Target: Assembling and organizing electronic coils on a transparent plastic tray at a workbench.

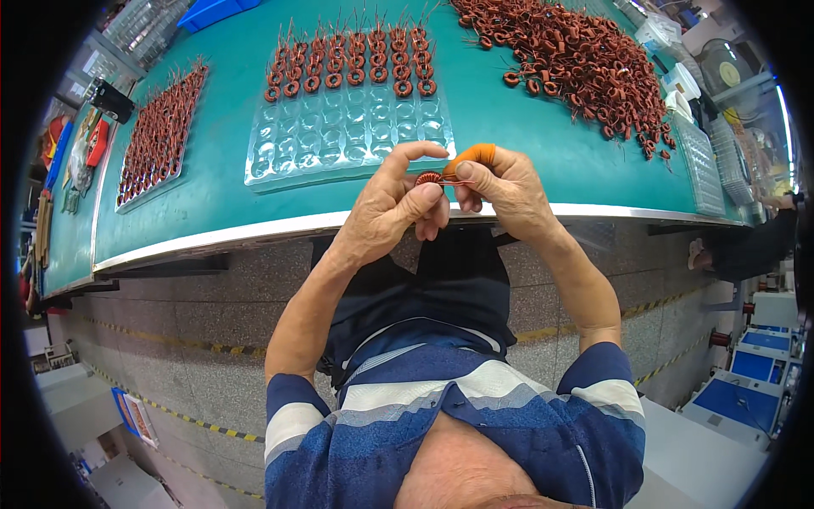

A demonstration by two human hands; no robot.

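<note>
Between my two hands, just over the table's front edge, is a small ring-shaped coil (pixel 428 179) wound with copper-red wire. My left hand (pixel 393 202) pinches the coil between thumb and fingers. With thumb and forefinger my right hand (pixel 507 188) grips the coil's wire leads (pixel 458 181), which stretch out to the right; an orange finger cover (pixel 475 157) sits on its forefinger. Beyond my hands lies a clear plastic tray (pixel 339 127), its far rows filled with upright coils (pixel 356 64) and its near pockets bare.
A large heap of loose coils (pixel 577 64) covers the far right of the green table (pixel 483 110). At left stands a second tray full of coils (pixel 161 136). Stacked clear trays (pixel 704 165) stand at the right edge, and a blue bin (pixel 216 12) at the far left.
</note>
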